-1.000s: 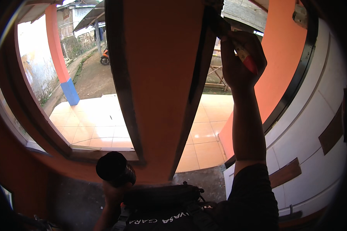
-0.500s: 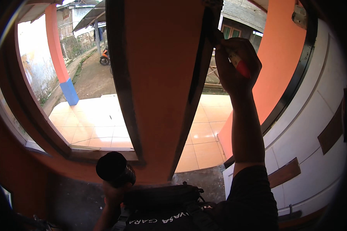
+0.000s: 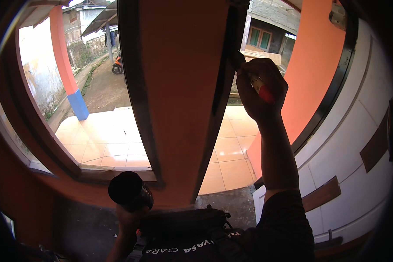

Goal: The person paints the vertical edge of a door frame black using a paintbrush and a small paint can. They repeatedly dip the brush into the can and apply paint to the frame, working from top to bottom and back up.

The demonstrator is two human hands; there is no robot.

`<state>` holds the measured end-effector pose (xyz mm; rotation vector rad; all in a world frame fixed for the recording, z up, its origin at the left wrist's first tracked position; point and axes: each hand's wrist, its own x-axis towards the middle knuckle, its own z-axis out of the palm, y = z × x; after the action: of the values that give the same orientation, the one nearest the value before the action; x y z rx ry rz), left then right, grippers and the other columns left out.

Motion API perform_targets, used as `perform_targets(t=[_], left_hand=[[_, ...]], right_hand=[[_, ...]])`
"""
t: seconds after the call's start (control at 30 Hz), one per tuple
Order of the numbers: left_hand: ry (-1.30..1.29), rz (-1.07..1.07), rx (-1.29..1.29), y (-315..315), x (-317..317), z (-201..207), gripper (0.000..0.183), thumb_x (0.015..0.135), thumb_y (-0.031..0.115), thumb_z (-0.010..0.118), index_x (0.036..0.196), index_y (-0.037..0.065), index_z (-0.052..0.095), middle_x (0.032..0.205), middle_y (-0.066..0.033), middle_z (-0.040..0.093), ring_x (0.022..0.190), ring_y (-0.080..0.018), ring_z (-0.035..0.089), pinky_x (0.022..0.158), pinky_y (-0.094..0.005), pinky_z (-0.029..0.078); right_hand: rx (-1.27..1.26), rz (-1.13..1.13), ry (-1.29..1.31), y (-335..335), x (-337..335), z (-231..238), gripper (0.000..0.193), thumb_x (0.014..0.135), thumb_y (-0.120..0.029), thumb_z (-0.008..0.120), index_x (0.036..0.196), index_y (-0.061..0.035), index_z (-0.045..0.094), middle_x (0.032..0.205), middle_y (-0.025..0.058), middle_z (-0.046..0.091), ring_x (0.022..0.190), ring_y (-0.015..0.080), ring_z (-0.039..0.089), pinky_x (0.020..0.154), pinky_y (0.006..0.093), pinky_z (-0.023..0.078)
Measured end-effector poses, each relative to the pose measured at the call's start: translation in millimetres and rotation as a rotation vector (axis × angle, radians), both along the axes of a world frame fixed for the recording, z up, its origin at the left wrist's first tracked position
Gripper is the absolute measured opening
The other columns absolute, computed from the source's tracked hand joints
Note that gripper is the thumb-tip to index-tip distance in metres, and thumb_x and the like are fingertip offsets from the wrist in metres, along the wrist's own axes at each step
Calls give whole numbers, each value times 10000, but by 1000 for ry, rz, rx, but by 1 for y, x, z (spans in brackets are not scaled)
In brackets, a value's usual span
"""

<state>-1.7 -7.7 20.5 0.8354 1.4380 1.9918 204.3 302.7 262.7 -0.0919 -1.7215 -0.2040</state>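
A paintbrush (image 3: 266, 94) with a red-ended handle is sitting in the right hand (image 3: 273, 82), which is reaching up and gripping it with closed fingers. Its dark bristle end is pointing up and to the left against the dark frame post (image 3: 222, 91) of the doorway; the shadow is hiding exactly how much of the bristles is touching. Low on the left, the left hand (image 3: 130, 219) is gripping a dark, round container (image 3: 127, 188), its fingers curling around the lower part; the dimness is concealing what is inside. A black bag (image 3: 183, 222) is lying across the person's front, and a dark sleeve (image 3: 287, 214) is covering the right upper arm. Between the doorway and the window frame (image 3: 145, 122), an orange wall section (image 3: 179, 87) is rising. On the right, a white door (image 3: 347, 170) with brown panels is standing beside the opening. Outside, pale glossy tiles (image 3: 233, 163) are catching the light, an orange pillar (image 3: 62, 52) is standing on its blue base (image 3: 78, 105), and farther off an orange motorbike (image 3: 117, 67) is partly showing beside the window frame.
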Motion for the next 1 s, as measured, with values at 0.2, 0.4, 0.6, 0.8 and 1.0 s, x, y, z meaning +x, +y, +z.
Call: perform_targets(t=[0.2,0.4,0.6,0.8,1.0], left_hand=[[-15,1,11,0,0,5,678,639,90,873,1259,19,607,1128,-67,676,1025,-197,667,915,-353,542],[-5,-29,30,2,-2,2,641,651,69,866,1240,18,621,1118,-69,683,1020,-195,669,908,-350,544],[-2,-20,37,3,-1,3,632,656,65,852,1244,18,622,1120,-67,682,1017,-191,667,903,-347,542],[18,12,17,2,-4,-4,634,654,69,838,1248,16,622,1121,-66,680,1019,-188,665,901,-342,539],[-23,27,30,3,1,-2,648,643,60,854,1246,17,621,1116,-65,680,1013,-191,667,899,-349,541]], right_hand=[[78,-19,1,-14,10,-7,159,766,57,730,902,-9,686,858,106,686,779,209,686,702,300,537],[286,-61,157,-8,9,29,200,753,53,750,932,-13,694,839,103,691,755,201,684,694,289,546],[332,1,204,14,-5,54,188,778,47,746,944,-30,705,879,88,710,790,183,678,704,284,540],[275,52,191,16,-10,53,198,774,56,743,947,-34,708,872,73,700,786,177,675,703,283,531],[156,61,124,15,-10,39,201,771,82,720,936,-28,689,860,64,680,774,169,671,702,283,529]])
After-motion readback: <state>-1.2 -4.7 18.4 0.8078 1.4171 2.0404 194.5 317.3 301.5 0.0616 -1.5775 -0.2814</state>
